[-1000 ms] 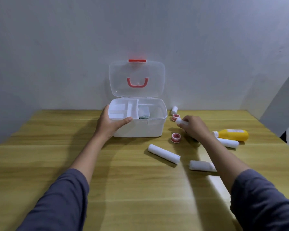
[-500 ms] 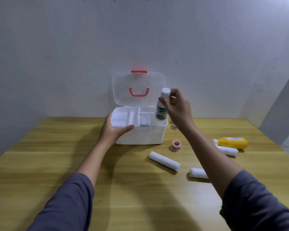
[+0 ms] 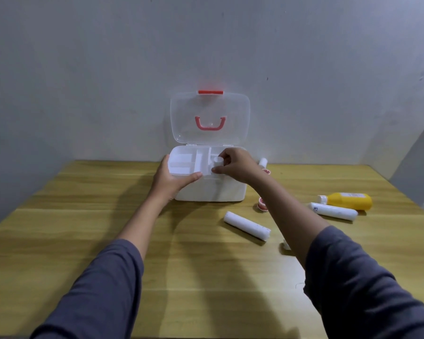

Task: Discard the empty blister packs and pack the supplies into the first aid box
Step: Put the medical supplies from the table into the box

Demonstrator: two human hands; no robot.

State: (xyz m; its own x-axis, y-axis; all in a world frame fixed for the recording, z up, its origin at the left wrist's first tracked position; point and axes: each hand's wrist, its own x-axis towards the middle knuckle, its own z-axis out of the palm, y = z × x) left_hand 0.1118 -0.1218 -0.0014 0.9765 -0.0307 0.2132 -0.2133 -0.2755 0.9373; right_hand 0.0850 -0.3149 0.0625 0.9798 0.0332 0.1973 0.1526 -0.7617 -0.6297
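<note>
Two items are partly hidden by your right forearm: a white roll [image 3: 286, 245] shows only its end, and a red-and-white tape spool [image 3: 263, 203] shows only half. A second spool [image 3: 266, 171] and a small white bottle [image 3: 263, 162] behind the first aid box [image 3: 213, 192] are hard to make out. Your right hand [image 3: 235, 166] grips a small white-capped bottle [image 3: 217, 161] over the box's right compartment; its label is concealed. Your left hand [image 3: 173, 181] is closed on the box's left front corner. The box is white, with a divided tray and a clear lid [image 3: 209, 117] standing upright, showing a red handle and latch. It sits at the rear of the tabletop [image 3: 83, 228]. A white roll [image 3: 247, 225], a white tube [image 3: 333, 211] and a yellow bottle [image 3: 348, 200] lie to the right.
</note>
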